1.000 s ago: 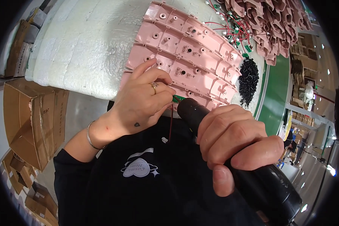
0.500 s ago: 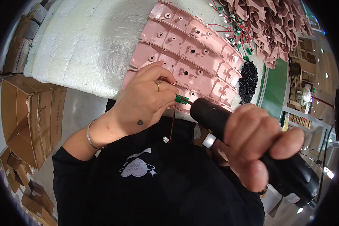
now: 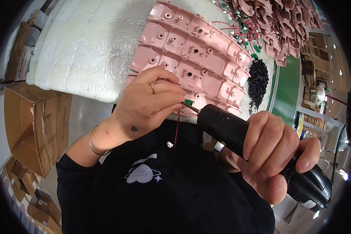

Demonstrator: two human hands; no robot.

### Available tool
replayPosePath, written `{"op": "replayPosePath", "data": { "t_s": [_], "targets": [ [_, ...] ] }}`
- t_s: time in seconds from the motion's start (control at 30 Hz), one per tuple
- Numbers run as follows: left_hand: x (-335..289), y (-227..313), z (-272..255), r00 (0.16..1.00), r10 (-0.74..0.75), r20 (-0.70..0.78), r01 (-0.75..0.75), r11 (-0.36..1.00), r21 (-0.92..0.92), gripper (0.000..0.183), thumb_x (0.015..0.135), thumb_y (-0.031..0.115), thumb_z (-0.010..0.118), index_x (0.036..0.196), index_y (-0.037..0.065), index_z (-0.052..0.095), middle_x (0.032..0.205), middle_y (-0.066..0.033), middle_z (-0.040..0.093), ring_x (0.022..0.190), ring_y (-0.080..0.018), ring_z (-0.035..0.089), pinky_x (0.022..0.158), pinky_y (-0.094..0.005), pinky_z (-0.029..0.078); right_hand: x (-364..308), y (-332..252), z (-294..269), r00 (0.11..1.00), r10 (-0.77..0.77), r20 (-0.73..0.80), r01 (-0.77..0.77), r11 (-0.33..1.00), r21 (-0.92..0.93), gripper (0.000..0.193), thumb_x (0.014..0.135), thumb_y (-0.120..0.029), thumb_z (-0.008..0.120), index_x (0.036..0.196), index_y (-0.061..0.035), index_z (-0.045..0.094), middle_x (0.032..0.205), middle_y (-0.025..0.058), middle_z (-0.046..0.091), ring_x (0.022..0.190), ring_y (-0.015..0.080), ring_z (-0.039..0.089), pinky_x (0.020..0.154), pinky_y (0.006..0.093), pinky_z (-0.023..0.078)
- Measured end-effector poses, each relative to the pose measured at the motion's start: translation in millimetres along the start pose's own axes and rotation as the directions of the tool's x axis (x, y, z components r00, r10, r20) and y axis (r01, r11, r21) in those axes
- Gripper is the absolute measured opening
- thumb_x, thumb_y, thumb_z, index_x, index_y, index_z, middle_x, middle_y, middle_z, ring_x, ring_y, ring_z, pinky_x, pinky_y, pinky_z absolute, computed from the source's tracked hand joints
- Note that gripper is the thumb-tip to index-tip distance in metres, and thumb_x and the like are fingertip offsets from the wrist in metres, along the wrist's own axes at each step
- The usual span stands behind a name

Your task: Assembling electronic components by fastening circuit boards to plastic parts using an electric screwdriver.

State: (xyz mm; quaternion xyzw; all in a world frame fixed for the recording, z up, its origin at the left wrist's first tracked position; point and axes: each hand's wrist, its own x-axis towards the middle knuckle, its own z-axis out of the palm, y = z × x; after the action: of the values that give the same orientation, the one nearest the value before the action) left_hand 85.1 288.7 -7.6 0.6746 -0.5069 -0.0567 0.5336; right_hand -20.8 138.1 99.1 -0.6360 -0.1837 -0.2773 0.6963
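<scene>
- Across the far left lies a white foam sheet, the largest surface in view; a row of pink plastic housings rests on its right part, each dotted with screw bosses.
- At the far right, a heap of further pink parts with loose red wires, and a small pile of black screws just beside the housings.
- To the left and below the foam stand brown cardboard boxes on the floor.
- Near right: the right hand is wrapped fully around a black electric screwdriver, whose bit points left toward the nearest housing.
- Near centre: the left hand pinches a small green circuit board between thumb and fingertips, pressing it against the near edge of the closest housing; a red wire hangs from it to a white plug.
- Step in hand, as judged: fastening the board to the housing. The next move would call for seating the bit squarely and keeping the board steady.
- Hard to make out: whether a screw already sits on the bit, and the exact boss beneath the board, since the fingers cover it. The screwdriver's rear end is cut off by the dark rim.
</scene>
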Motion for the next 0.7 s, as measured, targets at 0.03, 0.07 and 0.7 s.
{"op": "replayPosePath", "data": {
  "t_s": [0.03, 0.07, 0.7],
  "targets": [
    [-2, -1, 0, 1.0, 0.006, -0.011, -0.006, 1.0, 0.001, 0.019, 0.066, 0.006, 0.075, 0.085, 0.007, 0.07, 0.09, -0.0019, 0.068, 0.094, -0.0242, 0.061, 0.09, -0.0405, 0.046, 0, 1, 0, 1.0, 0.001, 0.004, -0.001, 1.0, 0.009, 0.031, 0.076, -0.01, 0.065, 0.101, -0.0137, 0.047, 0.055, -0.0066, 0.05, 0.043, 0.0037, 0.045, 0.048, 0.0156, 0.041],
    [-2, -1, 0, 1.0, 0.018, -0.017, -0.018, 1.0, -0.006, 0.02, 0.066, 0.006, 0.075, 0.085, 0.007, 0.069, 0.09, -0.0019, 0.068, 0.094, -0.0243, 0.061, 0.089, -0.0404, 0.047, -1, 0, 1, 1.0, 0.009, -0.013, -0.009, 1.0, 0.011, 0.031, 0.076, -0.01, 0.065, 0.1, -0.0135, 0.047, 0.055, -0.0064, 0.051, 0.043, 0.0038, 0.046, 0.048, 0.0157, 0.041],
    [-3, 16, -5, 0.998, 0.016, 0.06, -0.03, 0.971, 0.236, 0.047, 0.063, 0.019, 0.075, 0.108, 0.008, 0.065, 0.117, -0.0044, 0.062, 0.118, -0.0283, 0.048, 0.1, -0.05, 0.035, -16, 12, 1, 0.993, 0.006, 0.117, 0.002, 0.998, -0.068, 0.034, 0.077, -0.01, 0.068, 0.101, -0.0147, 0.045, 0.061, -0.0042, 0.054, 0.045, 0.0061, 0.05, 0.044, 0.0191, 0.044]
  ]
}}
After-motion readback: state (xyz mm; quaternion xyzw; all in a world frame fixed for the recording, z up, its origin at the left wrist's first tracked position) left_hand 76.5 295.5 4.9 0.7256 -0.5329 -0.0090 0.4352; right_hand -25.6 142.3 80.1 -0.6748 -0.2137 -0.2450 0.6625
